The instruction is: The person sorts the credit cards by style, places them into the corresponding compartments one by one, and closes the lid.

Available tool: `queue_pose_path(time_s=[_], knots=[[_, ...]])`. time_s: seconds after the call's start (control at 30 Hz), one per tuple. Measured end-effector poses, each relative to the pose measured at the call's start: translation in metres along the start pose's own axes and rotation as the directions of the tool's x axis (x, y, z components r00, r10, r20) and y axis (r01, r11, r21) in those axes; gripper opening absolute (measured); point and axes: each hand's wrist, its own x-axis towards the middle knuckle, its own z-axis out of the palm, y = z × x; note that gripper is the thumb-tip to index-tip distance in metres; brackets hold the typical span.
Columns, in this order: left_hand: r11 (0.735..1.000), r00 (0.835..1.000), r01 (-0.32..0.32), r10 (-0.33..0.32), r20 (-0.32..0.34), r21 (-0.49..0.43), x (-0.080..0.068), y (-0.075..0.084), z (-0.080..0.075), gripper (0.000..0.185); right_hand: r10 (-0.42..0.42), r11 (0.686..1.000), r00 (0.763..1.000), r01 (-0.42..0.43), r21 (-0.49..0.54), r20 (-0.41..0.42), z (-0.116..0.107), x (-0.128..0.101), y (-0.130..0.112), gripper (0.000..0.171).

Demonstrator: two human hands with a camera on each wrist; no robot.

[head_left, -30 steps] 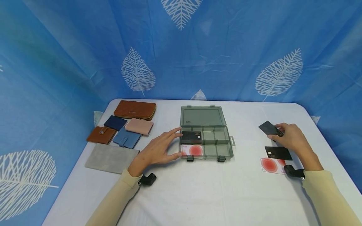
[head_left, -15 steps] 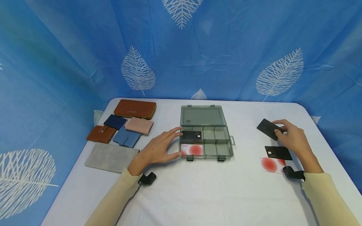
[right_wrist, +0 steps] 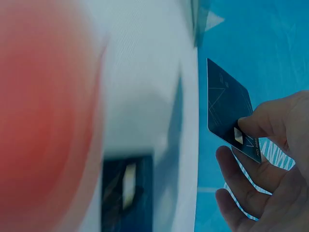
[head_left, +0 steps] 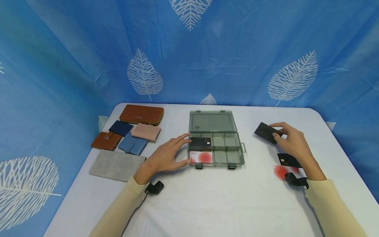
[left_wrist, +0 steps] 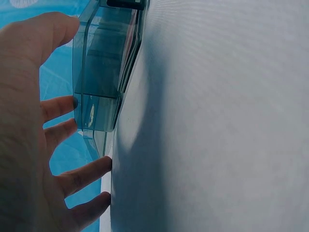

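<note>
My right hand (head_left: 291, 140) pinches a black card (head_left: 265, 133) by its right end, thumb on top. In the right wrist view this card (right_wrist: 229, 106) shows a small light chip square and is held above the table. My left hand (head_left: 165, 158) touches the left side of a green see-through compartment box (head_left: 219, 154), its fingers spread and fairly straight. The box's lid (head_left: 212, 121) lies folded back. Inside the left compartments are a black VIP card (head_left: 199, 142) at the back and a white card with red circles (head_left: 205, 157) in front.
Right of the box lie another black VIP card (head_left: 289, 160) and a red-circled card (head_left: 280, 172), partly covered by my wrist camera. Left are a long brown wallet (head_left: 141, 114), a grey pouch (head_left: 115, 165), and pink (head_left: 146, 132), navy (head_left: 120, 127), blue (head_left: 133, 144) and brown (head_left: 106, 141) small wallets.
My right hand has lifted the black card and carried it left, toward the box. The left hand has stayed at the box's side.
</note>
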Motion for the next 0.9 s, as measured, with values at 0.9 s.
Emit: queue_pose_path(time_s=[0.9], knots=[[1.0,1.0,0.001,-0.001,-0.006,0.007,0.0,-0.001,0.002,0.08,-0.237,0.966,0.971,0.231,0.112,0.039,0.032,0.013,-0.086,0.034]])
